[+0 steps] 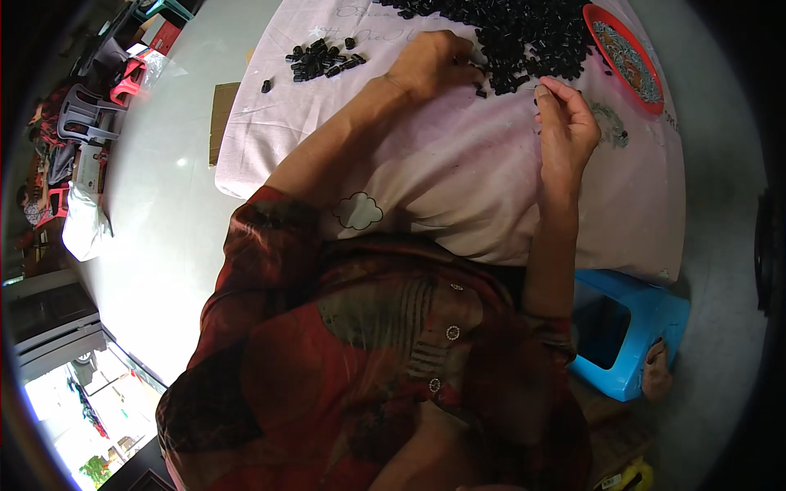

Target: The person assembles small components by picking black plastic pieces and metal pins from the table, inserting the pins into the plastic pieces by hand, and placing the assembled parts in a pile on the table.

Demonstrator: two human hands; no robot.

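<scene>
A big pile of small black cylindrical plastic parts covers the far side of the cloth-covered table. My left hand reaches to the pile's near left edge, its fingers bent down and closed together; what is between the fingertips is hidden. One loose black part lies just below those fingers. To the right, my right hand is raised by the pile's near edge, thumb and forefinger pinched on a thin, tiny piece too small to name. A smaller group of black parts lies left of my left hand.
A red oval tray of small silvery metal pieces stands at the far right, with a few scattered bits nearby. The pink tablecloth is wrinkled before me. A blue plastic stool is at lower right, a grey chair far left.
</scene>
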